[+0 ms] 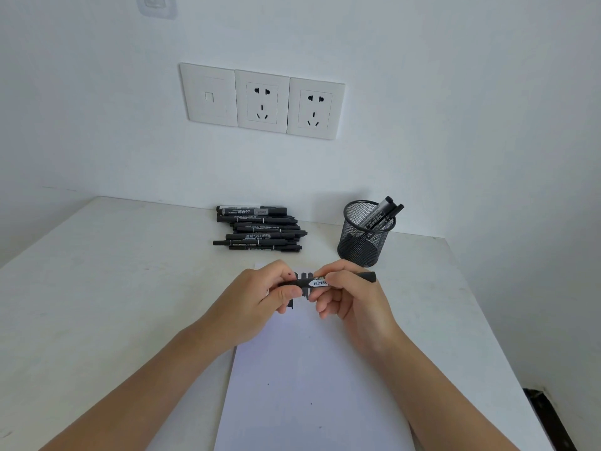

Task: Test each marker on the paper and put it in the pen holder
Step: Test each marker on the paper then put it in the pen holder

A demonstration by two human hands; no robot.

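Observation:
A black marker (pixel 366 277) lies level between both hands above the top of the white paper (pixel 309 379). My left hand (pixel 260 294) pinches its left end and my right hand (pixel 351 294) grips its barrel near the white label. Black test strokes (pixel 304 275) show on the paper behind the fingers, partly hidden. A pile of several black markers (pixel 260 230) lies at the back of the table. The black mesh pen holder (pixel 364 236) stands to the right of the pile with two markers leaning in it.
The white table (pixel 113 288) meets a white wall at the back, with three socket plates (pixel 261 100) above. The table's right edge runs close to the pen holder, with a dark floor strip (pixel 549 418) beyond.

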